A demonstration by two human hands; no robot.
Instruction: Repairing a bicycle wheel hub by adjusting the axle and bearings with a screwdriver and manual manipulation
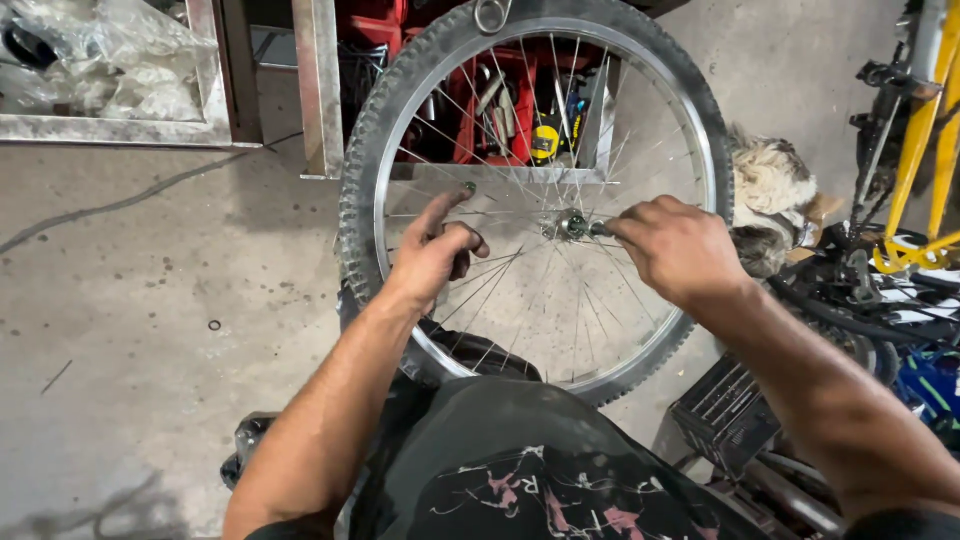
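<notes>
Down at my lap, dark trousers with pinkish print (520, 480) fill the bottom of the view, and both forearms reach forward over them to a spoked bicycle wheel with a knobbly black tyre and silver rim (352, 200), which stands nearly upright between my knees, its face turned toward me. My right hand (675, 245) is the one on the job: thumb and fingertips are pinched together on the end of the small silver axle at the hub (572, 226), dead centre of the wheel. That axle's long axis looks to run toward me and a little rightward, straight into the right-hand pinch, so the right hand is clearly nearer to it. My left hand (435, 250) sits left of the hub against the thin steel spokes (500, 270), index finger stretched up, the others curled loosely; I can't tell whether it grips a spoke or just rests there. The tyre tread is worn and dusty, the rim shiny. Beyond the wheel, a red tool tray with a yellow tape measure (543, 140) shows through the spokes. Right, a yellow bicycle frame (920, 150) leans. Left, grey concrete floor (150, 300) with a small ring lying on it.
</notes>
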